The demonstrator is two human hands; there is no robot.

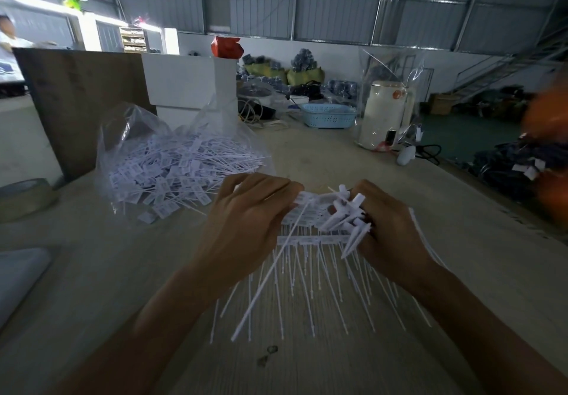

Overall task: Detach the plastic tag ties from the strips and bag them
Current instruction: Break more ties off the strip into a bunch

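Observation:
A strip of white plastic tag ties [310,239] lies across the table between my hands, its thin tails fanning toward me. My left hand [246,222] grips the strip's left part, fingers curled over the tag heads. My right hand [387,228] holds a bundle of white runner pieces [345,213] at the strip's right end. One loose tie [264,284] slants down from my left fingers. Behind and left sits a clear plastic bag [129,136], open toward me and heaped with detached ties [184,167].
A roll of tape [24,198] sits at the left edge, with a brown board [76,102] and white boxes [187,84] behind the bag. Farther back stand a blue basket [329,115] and a white kettle [387,112]. Another person [9,41] is far left.

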